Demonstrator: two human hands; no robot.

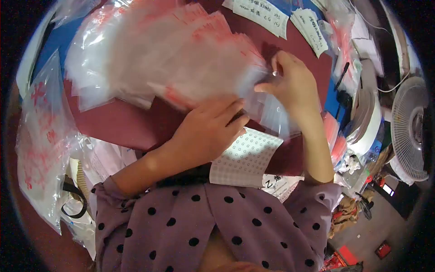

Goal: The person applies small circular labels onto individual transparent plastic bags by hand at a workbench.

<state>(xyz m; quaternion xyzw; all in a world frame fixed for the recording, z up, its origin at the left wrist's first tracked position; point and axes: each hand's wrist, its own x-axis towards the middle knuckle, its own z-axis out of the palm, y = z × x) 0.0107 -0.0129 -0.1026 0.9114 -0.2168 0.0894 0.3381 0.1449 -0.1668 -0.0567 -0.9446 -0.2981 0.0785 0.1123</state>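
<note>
My left hand reaches in from the left, palm down, with its fingers stretched over the near edge of a fanned spread of clear plastic bags with red print. Under its lower fingertips lies the top corner of a pale sheet covered in small G marks. My right hand hovers by the right end of the spread, thumb and forefinger apart, above a clear bag. The bags near both hands are blurred.
Handwritten paper slips lie at the back of the dark red table, with a second stack of slips beside them. A large plastic bag hangs at the left. A white fan stands at the right.
</note>
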